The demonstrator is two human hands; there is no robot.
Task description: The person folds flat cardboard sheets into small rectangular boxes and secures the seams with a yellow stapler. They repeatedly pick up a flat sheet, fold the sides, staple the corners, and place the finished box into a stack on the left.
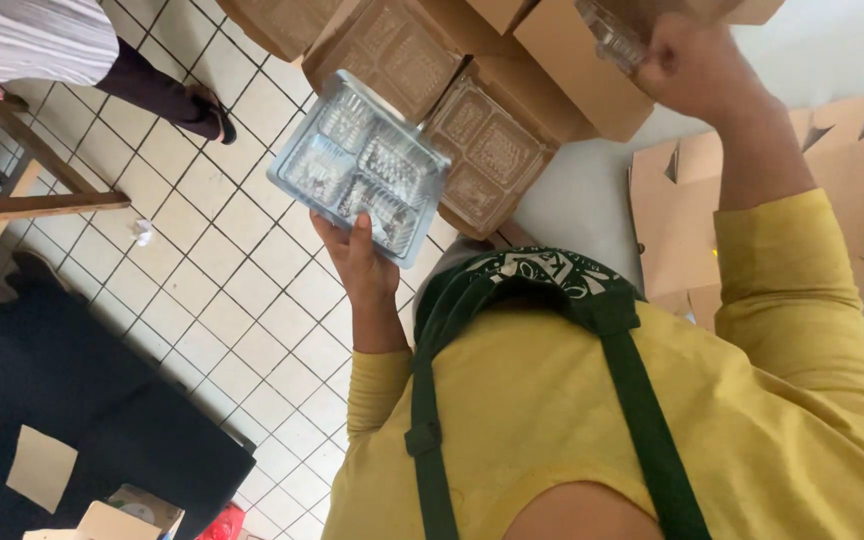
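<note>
I'm seeing the left hand [360, 262] gripping a clear tray [360, 168] by its near edge, thumb on top, holding it level over the tiled floor [222, 300] left of the boxes [562, 60]. Right of it, the right hand [697, 65] is closing on another clear piece [612, 35] at the boxes.

Below me lay a white tiled floor [242, 290] with a crumpled scrap of paper [142, 232] on it. A dark mat [72, 400] covered one corner, a wooden frame [22, 170] stood nearby, and another person's dark shoe [214, 112] rested on the tiles.
</note>
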